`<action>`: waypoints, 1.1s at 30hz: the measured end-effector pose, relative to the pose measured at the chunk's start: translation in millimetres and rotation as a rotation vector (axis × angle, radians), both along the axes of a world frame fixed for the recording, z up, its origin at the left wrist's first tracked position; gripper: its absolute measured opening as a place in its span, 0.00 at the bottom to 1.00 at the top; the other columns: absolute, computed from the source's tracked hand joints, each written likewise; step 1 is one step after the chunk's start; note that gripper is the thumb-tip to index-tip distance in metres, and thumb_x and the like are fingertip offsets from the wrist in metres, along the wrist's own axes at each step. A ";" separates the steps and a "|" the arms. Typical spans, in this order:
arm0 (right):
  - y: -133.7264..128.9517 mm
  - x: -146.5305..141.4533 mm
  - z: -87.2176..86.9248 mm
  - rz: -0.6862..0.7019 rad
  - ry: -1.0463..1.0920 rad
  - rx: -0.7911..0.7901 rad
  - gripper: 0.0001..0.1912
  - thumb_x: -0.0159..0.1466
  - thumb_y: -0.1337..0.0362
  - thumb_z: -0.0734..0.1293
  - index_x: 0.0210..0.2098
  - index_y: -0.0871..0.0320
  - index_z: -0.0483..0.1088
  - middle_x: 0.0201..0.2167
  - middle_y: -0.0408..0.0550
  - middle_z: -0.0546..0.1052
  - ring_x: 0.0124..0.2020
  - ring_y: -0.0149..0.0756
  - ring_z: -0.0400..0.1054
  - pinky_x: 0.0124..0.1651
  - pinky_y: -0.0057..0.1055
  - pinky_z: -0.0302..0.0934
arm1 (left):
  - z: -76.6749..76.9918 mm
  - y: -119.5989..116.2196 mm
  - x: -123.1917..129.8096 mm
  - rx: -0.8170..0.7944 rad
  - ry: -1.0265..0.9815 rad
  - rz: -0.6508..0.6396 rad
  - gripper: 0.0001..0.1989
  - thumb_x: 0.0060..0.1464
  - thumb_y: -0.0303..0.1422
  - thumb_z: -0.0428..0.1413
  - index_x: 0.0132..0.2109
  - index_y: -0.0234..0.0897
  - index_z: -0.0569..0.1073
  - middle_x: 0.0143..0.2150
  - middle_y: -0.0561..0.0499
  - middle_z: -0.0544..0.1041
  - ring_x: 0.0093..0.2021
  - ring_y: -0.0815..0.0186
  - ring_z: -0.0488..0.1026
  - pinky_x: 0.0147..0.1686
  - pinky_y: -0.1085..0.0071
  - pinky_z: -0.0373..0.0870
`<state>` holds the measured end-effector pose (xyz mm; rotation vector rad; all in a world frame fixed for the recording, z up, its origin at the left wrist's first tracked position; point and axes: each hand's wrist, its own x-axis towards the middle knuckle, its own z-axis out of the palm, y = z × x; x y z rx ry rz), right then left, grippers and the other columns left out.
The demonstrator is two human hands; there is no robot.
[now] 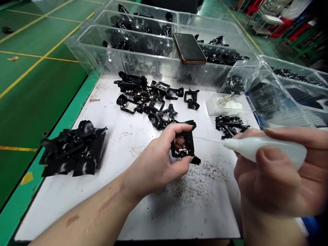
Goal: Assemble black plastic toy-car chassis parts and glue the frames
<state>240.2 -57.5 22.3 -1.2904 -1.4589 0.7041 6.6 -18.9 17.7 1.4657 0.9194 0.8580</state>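
Between the thumb and fingers of my left hand (pixel 156 164) is a black plastic frame part (pixel 189 145), held above the white board, with a small shiny metal piece inside its opening. My right hand (pixel 276 177) grips a white squeeze bottle (pixel 271 148), tilted sideways. Its thin clear nozzle (pixel 208 139) points left, with the tip at or very near the frame's right edge; whether they touch I cannot tell. Behind my left hand lie several similar black parts (pixel 156 102) in a loose group. A stack of black parts (pixel 74 148) sits at the left.
Clear plastic bins (pixel 143 61) holding black parts stand at the back, with a phone (pixel 191 48) resting across their rim. A small clear box (pixel 229 104) with white material and a pile of thin black pieces (pixel 229 125) are at the right. Dark specks dot the white board (pixel 205 218).
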 end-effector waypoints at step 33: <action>12.8 -8.8 17.5 -0.095 -0.191 0.573 0.23 0.62 0.76 0.76 0.55 0.54 0.83 0.38 0.41 0.81 0.34 0.36 0.76 0.39 0.42 0.76 | 5.4 -1.1 -1.0 0.062 0.064 -0.016 0.31 0.63 0.25 0.64 0.69 0.48 0.67 0.51 0.50 0.78 0.51 0.61 0.79 0.50 0.65 0.79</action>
